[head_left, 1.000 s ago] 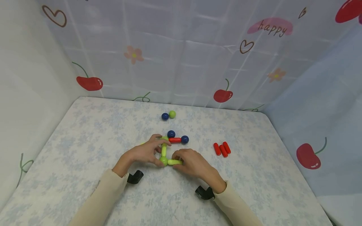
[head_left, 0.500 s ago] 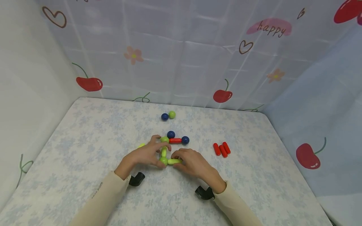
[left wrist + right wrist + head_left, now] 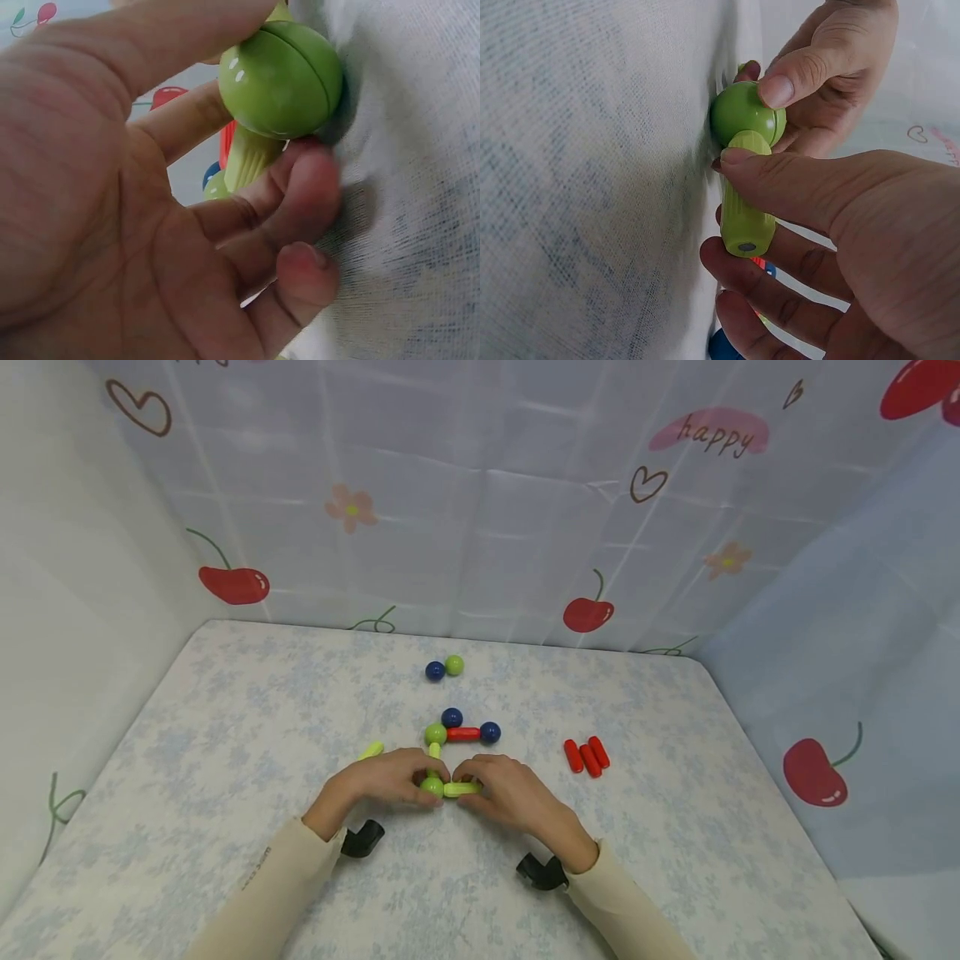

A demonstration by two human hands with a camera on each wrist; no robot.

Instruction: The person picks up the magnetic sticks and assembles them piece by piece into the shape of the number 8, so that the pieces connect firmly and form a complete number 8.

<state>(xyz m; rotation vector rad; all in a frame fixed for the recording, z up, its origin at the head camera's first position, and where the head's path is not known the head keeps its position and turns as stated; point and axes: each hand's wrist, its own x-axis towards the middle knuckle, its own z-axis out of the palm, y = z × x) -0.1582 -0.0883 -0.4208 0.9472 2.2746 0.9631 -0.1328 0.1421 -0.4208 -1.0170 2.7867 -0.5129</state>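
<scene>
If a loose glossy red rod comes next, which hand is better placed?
Probably the right hand: though its fingers pinch a ribbed lime-green rod, the three loose red rods lie nearer it than the left hand.

Grn ball (image 3: pixel 736 114) has ribbed lime rod (image 3: pixel 748 222) touching its R side.

The left hand (image 3: pixel 829 82) grips the green ball (image 3: pixel 742 109). Touching the green ball and running down from it, a yellow-green rod (image 3: pixel 744 214), with a grey disc (image 3: pixel 747 247) on its free end, is pinched by the right hand (image 3: pixel 855 232). Patterned cloth (image 3: pixel 592 180) lies left of the green ball; well below it, a blue ball (image 3: pixel 722 346) partly shows.
</scene>
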